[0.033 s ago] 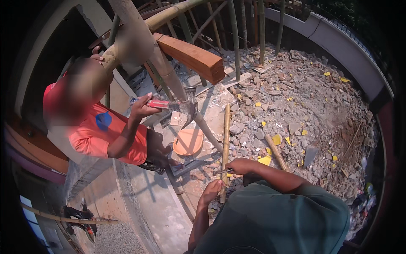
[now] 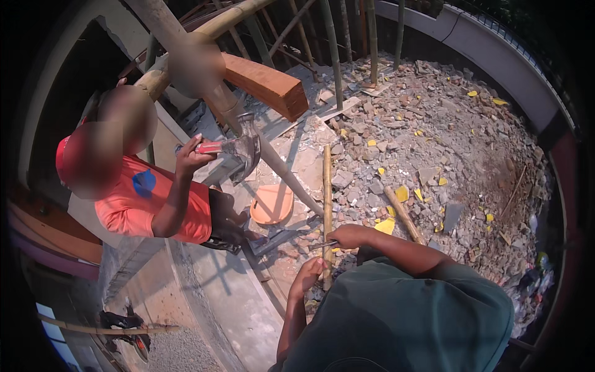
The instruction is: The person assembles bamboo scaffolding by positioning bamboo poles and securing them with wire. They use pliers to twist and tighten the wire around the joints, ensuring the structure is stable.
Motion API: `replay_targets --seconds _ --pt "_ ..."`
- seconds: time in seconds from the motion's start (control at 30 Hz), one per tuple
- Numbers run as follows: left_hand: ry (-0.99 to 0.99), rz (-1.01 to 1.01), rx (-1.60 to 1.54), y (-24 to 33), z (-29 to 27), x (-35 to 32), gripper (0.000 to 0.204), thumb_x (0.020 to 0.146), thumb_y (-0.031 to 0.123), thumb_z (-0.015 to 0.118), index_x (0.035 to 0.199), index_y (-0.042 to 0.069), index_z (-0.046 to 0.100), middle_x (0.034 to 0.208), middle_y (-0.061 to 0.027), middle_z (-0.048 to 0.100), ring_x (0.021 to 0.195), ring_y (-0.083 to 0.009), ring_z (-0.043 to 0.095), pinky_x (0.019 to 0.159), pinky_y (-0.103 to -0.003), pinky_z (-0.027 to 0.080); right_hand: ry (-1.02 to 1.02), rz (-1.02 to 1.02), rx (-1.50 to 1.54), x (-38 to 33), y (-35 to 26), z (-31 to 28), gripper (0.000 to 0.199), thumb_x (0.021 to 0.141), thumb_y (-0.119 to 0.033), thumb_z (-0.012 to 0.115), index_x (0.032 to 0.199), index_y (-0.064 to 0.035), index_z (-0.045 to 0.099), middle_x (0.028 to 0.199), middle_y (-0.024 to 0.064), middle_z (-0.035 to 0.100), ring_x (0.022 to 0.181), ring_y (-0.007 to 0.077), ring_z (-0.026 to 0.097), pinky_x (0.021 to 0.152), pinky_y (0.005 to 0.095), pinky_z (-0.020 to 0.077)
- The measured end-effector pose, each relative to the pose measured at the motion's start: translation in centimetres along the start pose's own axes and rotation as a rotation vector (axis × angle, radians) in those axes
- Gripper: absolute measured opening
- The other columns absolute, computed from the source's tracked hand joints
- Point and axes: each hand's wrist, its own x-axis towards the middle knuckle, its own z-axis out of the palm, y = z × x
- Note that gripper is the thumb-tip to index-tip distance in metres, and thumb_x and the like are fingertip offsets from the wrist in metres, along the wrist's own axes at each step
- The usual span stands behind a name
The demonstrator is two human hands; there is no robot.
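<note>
My right hand (image 2: 348,235) is closed round a thin, dark metal tool (image 2: 320,245), its kind too small to make out. The tool reaches left across a bamboo pole (image 2: 327,204) lying on the rubble. Just left of the pole's near end, my left hand (image 2: 305,278) is closed, its thumb side up; what it holds, if anything, is hidden. At left, a co-worker in an orange shirt (image 2: 127,198) grips a claw hammer (image 2: 246,150) with a red handle, raised beside a slanting pole (image 2: 282,167).
A rectangular orange-brown wooden beam (image 2: 266,84) juts out overhead. An orange basin (image 2: 271,204) sits beyond my hands. Broken brick rubble (image 2: 427,142) covers the right, with a short wooden pole (image 2: 404,217) on it. Upright bamboo props (image 2: 331,56) stand behind. A concrete ledge (image 2: 223,291) runs at left.
The co-worker's hammer has shifted left and its head has turned. The whole view has moved slightly. My hands keep nearly the same places by the bamboo pole.
</note>
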Motion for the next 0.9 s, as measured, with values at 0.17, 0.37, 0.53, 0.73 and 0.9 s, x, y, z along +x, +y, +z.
replay_targets --seconds 0.17,0.37,0.53,0.73,0.9 --pt "-0.123 -0.298 -0.165 1.7 0.7 5.1 0.037 0.107 0.037 0.045 0.090 0.007 0.060 0.063 0.0063 0.038 0.054 -0.0063 0.034 0.051 -0.024 0.030 0.393 0.025 0.179 -5.0 5.2 0.7 0.025 0.090 -0.021 0.067 0.110 -0.0051 0.063 0.113 0.0160 0.064 0.105 0.0372 0.063 0.088 0.0473 0.0509" --pt "-0.057 -0.399 -0.029 4.1 1.4 10.8 0.039 0.107 0.035 0.043 0.084 0.008 0.058 0.058 0.0060 0.034 0.050 -0.0056 0.030 0.047 -0.024 0.024 0.846 0.587 0.610 -16.5 8.9 -0.5 0.026 0.096 -0.020 0.060 0.115 -0.0025 0.063 0.098 0.0173 0.069 0.094 0.0353 0.067 0.079 0.0419 0.0509" --pt "0.120 -0.266 0.178 6.0 -1.2 13.3 0.039 0.108 0.033 0.042 0.083 0.008 0.059 0.057 0.0058 0.037 0.048 -0.0049 0.031 0.045 -0.025 0.025 1.097 0.849 0.675 -17.9 16.6 -0.9 0.030 0.093 -0.019 0.058 0.114 0.0013 0.061 0.093 0.0235 0.069 0.092 0.0414 0.067 0.080 0.0475 0.0504" --pt "0.432 -0.333 0.080 3.3 -3.2 13.0 0.038 0.108 0.031 0.043 0.083 0.007 0.060 0.058 0.0059 0.040 0.050 -0.0050 0.033 0.046 -0.025 0.027 1.000 0.661 0.929 -10.0 18.1 -9.8 0.029 0.097 -0.010 0.053 0.121 0.0044 0.046 0.083 0.0132 0.069 0.060 0.0173 0.064 0.054 0.0338 0.0539" --pt "0.319 -0.217 0.121 1.5 -1.4 20.2 0.035 0.107 0.031 0.041 0.089 0.006 0.059 0.058 0.0022 0.046 0.048 -0.0073 0.040 0.045 -0.026 0.031 0.767 0.568 1.232 -2.6 19.1 -14.6 0.016 0.098 -0.006 0.050 0.111 0.0018 0.045 0.088 0.0150 0.066 0.061 0.0204 0.066 0.051 0.0343 0.0561"
